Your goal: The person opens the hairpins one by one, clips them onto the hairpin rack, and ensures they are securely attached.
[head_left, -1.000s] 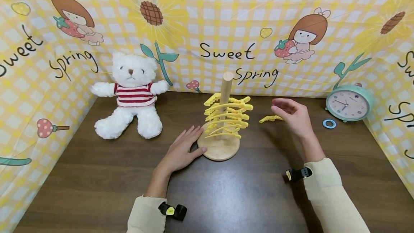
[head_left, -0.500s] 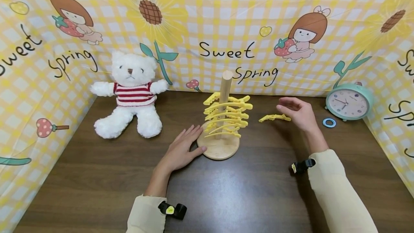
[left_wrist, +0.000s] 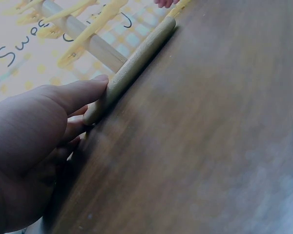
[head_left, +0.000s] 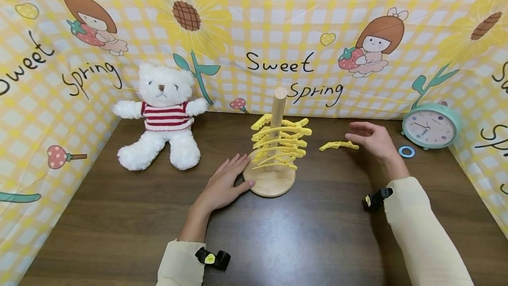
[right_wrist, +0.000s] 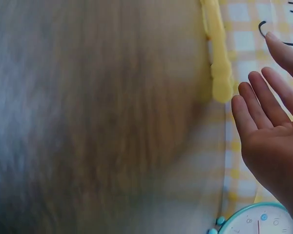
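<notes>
In the head view, several yellow alligator-style hair clips point(head_left: 281, 131) sit crosswise, one above another, on the upright wooden post point(head_left: 278, 105). The post rises from a round wooden base point(head_left: 271, 185). My left hand point(head_left: 222, 184) lies at the base's left edge with fingers extended, its thumb touching the rim. The left wrist view shows that thumb point(left_wrist: 90, 90) against the rim too. A loose yellow hair clip point(head_left: 339, 145) lies on the table right of the stand. Just beyond its right end, my right hand point(head_left: 375, 142) hovers with relaxed fingers, holding nothing.
A white teddy bear point(head_left: 162, 118) in a striped shirt sits at the back left. A mint alarm clock point(head_left: 430, 126) and a small blue ring point(head_left: 406, 152) stand at the right. Patterned yellow cloth point(head_left: 222, 25) encloses the brown table point(head_left: 119, 215) at the back and sides.
My right hand has drawn away to the right from the loose hair clip, leaving it lying fully visible on the table. The left hand and the stand have stayed in place.
</notes>
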Motion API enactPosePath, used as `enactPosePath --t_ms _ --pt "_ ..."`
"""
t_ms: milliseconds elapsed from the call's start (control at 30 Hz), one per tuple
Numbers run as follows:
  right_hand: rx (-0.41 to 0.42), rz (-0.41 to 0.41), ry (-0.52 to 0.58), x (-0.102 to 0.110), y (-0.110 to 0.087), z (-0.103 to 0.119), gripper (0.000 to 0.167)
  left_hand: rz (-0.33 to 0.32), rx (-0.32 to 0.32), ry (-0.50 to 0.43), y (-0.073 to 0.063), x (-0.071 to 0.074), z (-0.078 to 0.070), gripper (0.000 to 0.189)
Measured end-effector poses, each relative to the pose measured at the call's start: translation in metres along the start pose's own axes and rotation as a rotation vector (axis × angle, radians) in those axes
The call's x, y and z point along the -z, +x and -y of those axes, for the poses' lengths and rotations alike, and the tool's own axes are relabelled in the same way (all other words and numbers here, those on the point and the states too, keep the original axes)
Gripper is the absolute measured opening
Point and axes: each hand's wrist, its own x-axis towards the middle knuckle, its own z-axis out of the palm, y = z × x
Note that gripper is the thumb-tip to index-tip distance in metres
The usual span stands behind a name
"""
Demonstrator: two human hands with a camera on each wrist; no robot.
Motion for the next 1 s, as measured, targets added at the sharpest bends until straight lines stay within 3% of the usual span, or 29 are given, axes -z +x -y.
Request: enactPosePath --t_ms 333,500,633,1000 --pt "0.024 0.094 -0.052 0.002 0.003 -0.016 0.057 -0.004 -0.003 -0.01 -0.001 -0.001 0.0 0.073" --pt "0.077 0.11 -0.146 0.002 0.005 -0.019 0.052 -0.005 -0.002 -0.006 -0.001 -0.001 0.001 0.073" --pt "0.096 0.101 -0.222 0.0 0.005 -0.019 0.045 0.0 -0.003 0.001 -0.001 -0.001 0.001 0.073" --pt "0.109 0.038 -0.249 0.001 0.006 -0.016 0.036 -0.002 -0.008 0.005 0.0 -0.001 0.001 0.072"
